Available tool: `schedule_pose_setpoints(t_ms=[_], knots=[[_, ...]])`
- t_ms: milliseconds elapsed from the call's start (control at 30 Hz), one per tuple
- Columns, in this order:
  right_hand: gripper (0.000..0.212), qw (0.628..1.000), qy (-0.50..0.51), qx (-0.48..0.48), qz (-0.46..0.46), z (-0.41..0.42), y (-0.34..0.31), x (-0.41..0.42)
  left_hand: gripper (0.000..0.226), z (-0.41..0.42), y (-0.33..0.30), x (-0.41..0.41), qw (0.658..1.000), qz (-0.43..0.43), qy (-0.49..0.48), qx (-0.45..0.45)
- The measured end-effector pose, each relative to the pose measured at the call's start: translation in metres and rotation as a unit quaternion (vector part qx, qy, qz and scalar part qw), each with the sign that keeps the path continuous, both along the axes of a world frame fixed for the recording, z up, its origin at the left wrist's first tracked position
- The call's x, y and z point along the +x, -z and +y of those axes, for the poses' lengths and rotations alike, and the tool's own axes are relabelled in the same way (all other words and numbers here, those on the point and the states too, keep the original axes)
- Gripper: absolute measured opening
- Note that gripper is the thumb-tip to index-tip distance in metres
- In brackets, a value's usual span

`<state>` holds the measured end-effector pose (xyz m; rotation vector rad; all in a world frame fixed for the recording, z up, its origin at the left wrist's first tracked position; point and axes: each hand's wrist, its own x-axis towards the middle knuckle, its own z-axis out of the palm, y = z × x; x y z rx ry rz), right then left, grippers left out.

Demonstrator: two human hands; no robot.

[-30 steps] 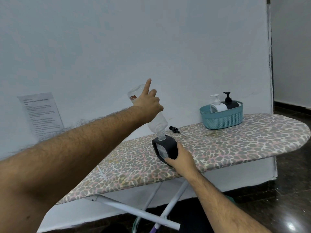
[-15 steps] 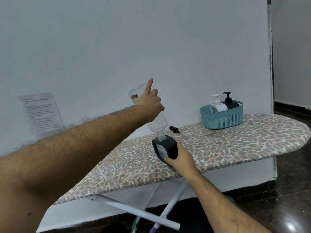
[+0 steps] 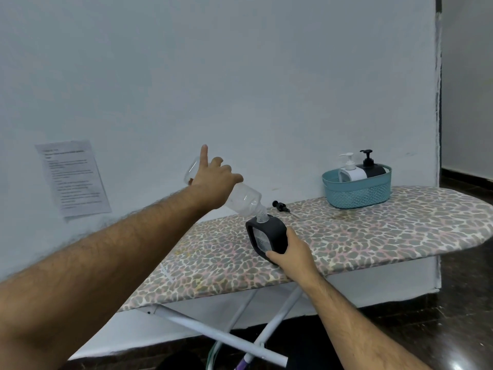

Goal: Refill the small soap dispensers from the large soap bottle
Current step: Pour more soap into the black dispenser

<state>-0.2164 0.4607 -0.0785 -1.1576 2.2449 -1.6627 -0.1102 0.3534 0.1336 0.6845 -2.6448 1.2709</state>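
The pouring step is in hand. A clear bottle (image 3: 241, 200) is held tipped, neck down, by the left hand (image 3: 213, 180); most fingers are curled round its body while the index finger is stuck straight up, off the plastic. The bottle's mouth is set into the open neck of a dark dispenser (image 3: 266, 235), which stands on the ironing board (image 3: 373, 236) and is steadied by the right hand (image 3: 290, 252), whose thumb and fingers are wrapped about its lower side. The dispenser's own pump (image 3: 280, 206) has been taken off and lies on the board just behind, apart from both hands.

Little can be made out inside the bottle; it looks nearly empty, though clear soap against clear plastic may simply not show from this angle. How full the dispenser is cannot be told through its small window.

Two more dispensers, a white one (image 3: 350, 170) and a black one (image 3: 372, 168), stand with pumps on in a teal basket (image 3: 357, 193) toward the far end of the board, well apart from the work. Whether they are already filled cannot be seen.

Next, the bottle is likely to be righted and lifted clear once flow stops. That calls for the neck to be kept over the opening until the last drip, the dispenser to be held firm, and the pump then to be fetched and screwed back.
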Motion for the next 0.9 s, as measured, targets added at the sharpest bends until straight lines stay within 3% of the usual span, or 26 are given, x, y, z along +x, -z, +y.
schedule_pose_setpoints(t_ms=[300, 433, 500, 600, 667, 800, 900], knots=[[0.062, 1.000, -0.008, -0.004, -0.007, 0.001, -0.003, 0.002, 0.072, -0.032, 0.041, 0.030, 0.984, 0.111, 0.004, 0.140], [0.062, 1.000, -0.011, -0.007, -0.022, 0.001, -0.002, 0.001, 0.075, -0.050, 0.059, 0.038, 0.943, 0.192, -0.012, 0.273], [0.058, 1.000, -0.012, -0.003, -0.022, 0.000, -0.003, 0.001, 0.079, -0.060, 0.067, 0.045, 0.889, 0.264, -0.010, 0.374], [0.055, 0.999, -0.009, -0.010, -0.032, -0.001, -0.003, 0.000, 0.081, -0.070, 0.079, 0.056, 0.753, 0.379, 0.031, 0.537], [0.056, 0.999, -0.007, -0.020, -0.036, -0.003, -0.003, 0.000, 0.080, -0.073, 0.087, 0.062, 0.677, 0.430, 0.057, 0.594], [0.054, 0.998, -0.009, -0.042, -0.054, -0.008, -0.001, 0.000, 0.080, -0.088, 0.104, 0.072, 0.583, 0.503, 0.084, 0.633], [0.052, 0.995, -0.009, -0.063, -0.072, -0.012, 0.000, 0.001, 0.080, -0.102, 0.118, 0.084, 0.537, 0.544, 0.074, 0.640]])
